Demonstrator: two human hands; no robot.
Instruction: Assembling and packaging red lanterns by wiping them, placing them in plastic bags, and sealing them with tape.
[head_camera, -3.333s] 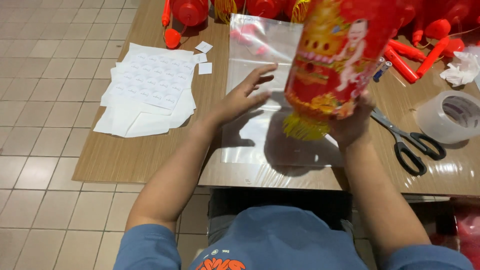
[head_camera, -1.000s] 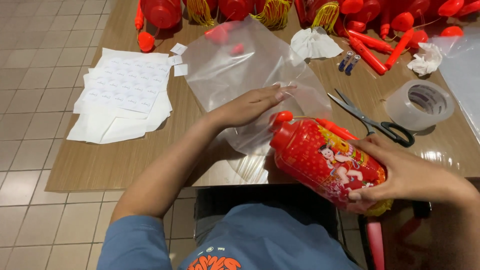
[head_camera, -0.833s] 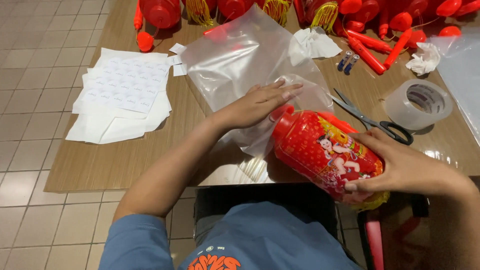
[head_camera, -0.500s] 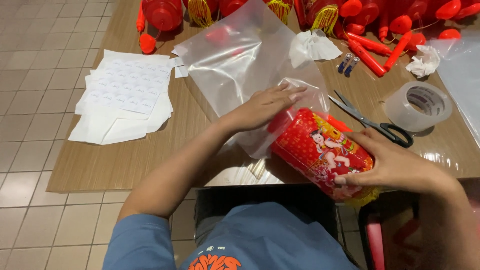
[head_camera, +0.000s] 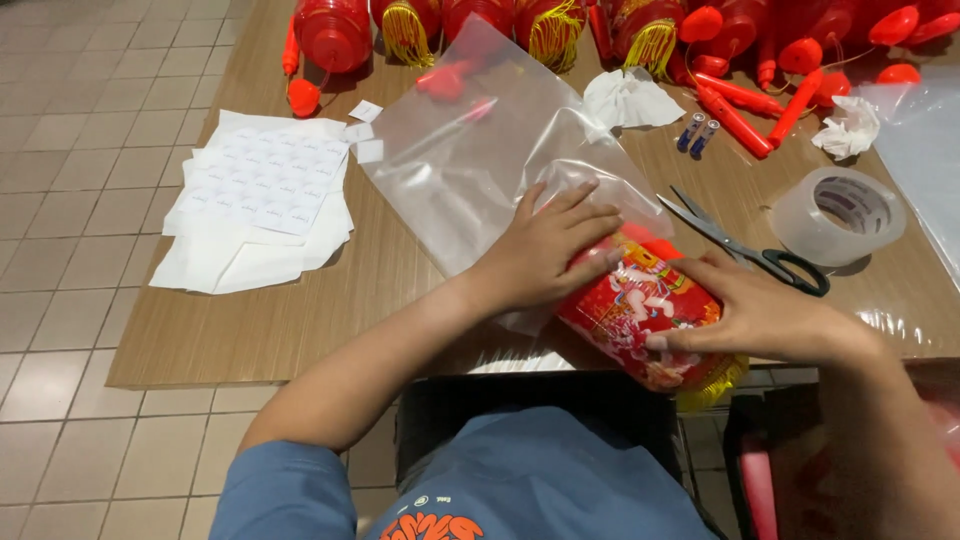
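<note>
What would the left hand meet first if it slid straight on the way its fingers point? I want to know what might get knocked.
The left hand points up and right across the clear plastic bag. Past the bag's edge, the scissors seem first in line, though depth is hard to judge.

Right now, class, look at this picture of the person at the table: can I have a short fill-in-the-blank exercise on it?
1. The left hand presses on a clear plastic ____.
2. The right hand grips a lantern coloured ____.
3. The scissors lie between the right hand and a roll of ____.
4. The white sheets lie on the table's ____ side.

Missing words: bag; red; tape; left
</note>
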